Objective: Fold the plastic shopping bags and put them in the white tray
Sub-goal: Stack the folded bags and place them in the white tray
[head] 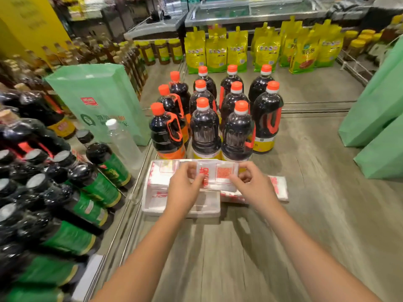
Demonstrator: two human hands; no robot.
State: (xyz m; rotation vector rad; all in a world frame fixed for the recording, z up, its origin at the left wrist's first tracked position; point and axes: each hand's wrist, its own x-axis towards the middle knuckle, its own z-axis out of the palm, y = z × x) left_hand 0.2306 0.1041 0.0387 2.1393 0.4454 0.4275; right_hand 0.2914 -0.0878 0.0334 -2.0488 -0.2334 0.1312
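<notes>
Folded plastic bag [221, 176], white with red print, is held over the far edge of the white tray [202, 212]; it is pinched at its left end by the left hand [185, 189] and at its right end by the right hand [254, 185], fingers curled on both; folded bags [158, 182] are lodged in the tray's left part, number uncertain through blur; a flat pile of bags [279, 187] is laid just right of the tray on the grey shelf [316, 214]; orange-capped dark bottles [205, 127] are ranked just beyond the tray; a green bag [98, 99] is stood at far left.
</notes>
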